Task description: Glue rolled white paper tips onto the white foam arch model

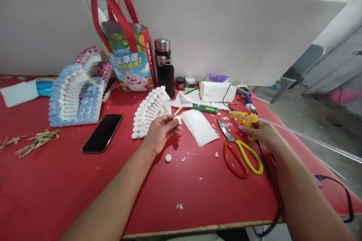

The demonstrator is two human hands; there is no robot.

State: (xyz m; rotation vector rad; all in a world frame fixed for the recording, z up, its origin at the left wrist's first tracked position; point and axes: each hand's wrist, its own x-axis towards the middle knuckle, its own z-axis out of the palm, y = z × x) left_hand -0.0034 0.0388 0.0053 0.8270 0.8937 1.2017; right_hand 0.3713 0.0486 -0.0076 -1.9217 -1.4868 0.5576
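Observation:
My left hand (162, 131) pinches a small white round disc (177, 119) between thumb and fingers. Just below it, another white disc (168, 157) lies on the red table. Behind the left hand stands a curved white piece (149, 111) edged with rows of white discs. My right hand (261, 131) is wrapped round a yellow hot glue gun (244, 118), its nozzle pointing left and a long clear glue stick (311, 139) sticking out of its back. Between the hands lie a stack of white paper sheets (200, 128) and scissors (236, 147) with one red and one yellow handle.
Left of me are a black phone (102, 133), dried stalks (41, 142) and blue-dotted curved pieces (75, 96). Farther back stand a shopping bag (131, 60), a flask (162, 51) and an upright dark phone (166, 79). A green cutter (205, 108) lies near white tissues (217, 92).

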